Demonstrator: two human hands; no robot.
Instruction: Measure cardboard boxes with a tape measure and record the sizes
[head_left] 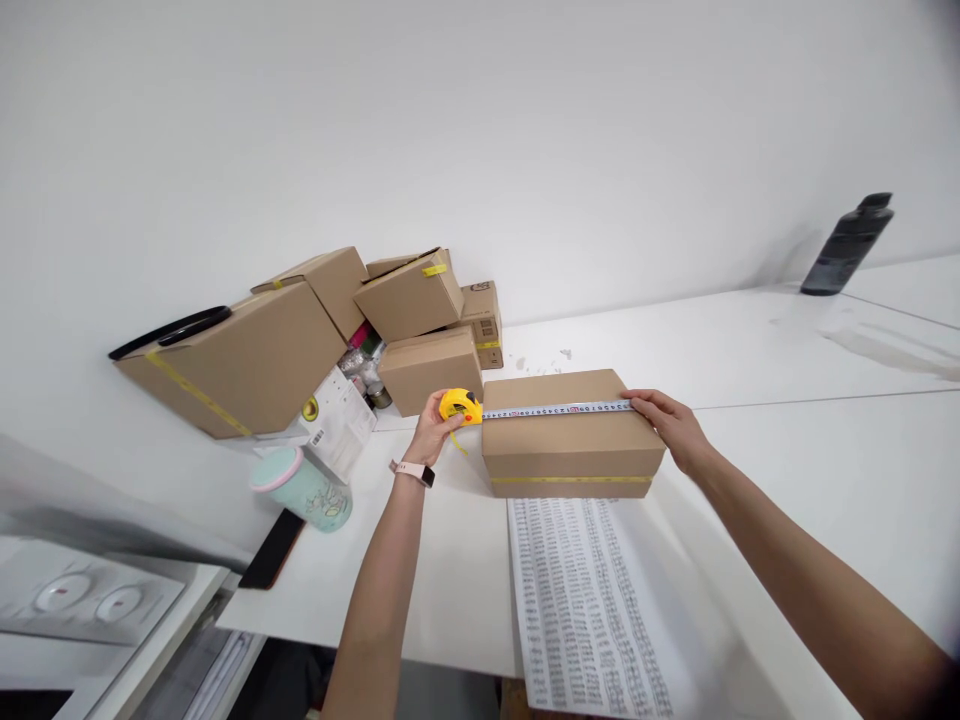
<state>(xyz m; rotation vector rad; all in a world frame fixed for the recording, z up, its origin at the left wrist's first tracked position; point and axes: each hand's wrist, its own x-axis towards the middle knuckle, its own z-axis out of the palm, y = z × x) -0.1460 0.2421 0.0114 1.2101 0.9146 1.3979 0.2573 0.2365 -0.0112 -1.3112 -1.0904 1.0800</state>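
1. Yellow plastic tape measure (461,405), above the middle of a white table (442,560); its pale printed blade (555,410) runs rightward across the top of a closed brown cardboard box (570,440).
2. Far left, a white panel (88,598) with two round dials.
3. Next, a large brown cardboard carton (262,355) with a yellow strip, near the wall; nearer the viewer, a mint-green tumbler (319,495) with a pink rim.
4. Then a white printed sheet (345,440) showing an avocado, and several smaller brown cartons (412,295) grouped near the wall.
5. Left hand (433,428), pale pink wristband (411,471) on its wrist, clamped around the tape's case, just beside the box's left edge.
6. Box between the hands, which are well apart; a yellow strip crosses its near side.
7. Right hand (670,425), fingertips at the blade's far end by the box's right edge; whether they pinch or press, I cannot tell.
8. Far right, a dark bottle (847,245) near the wall.
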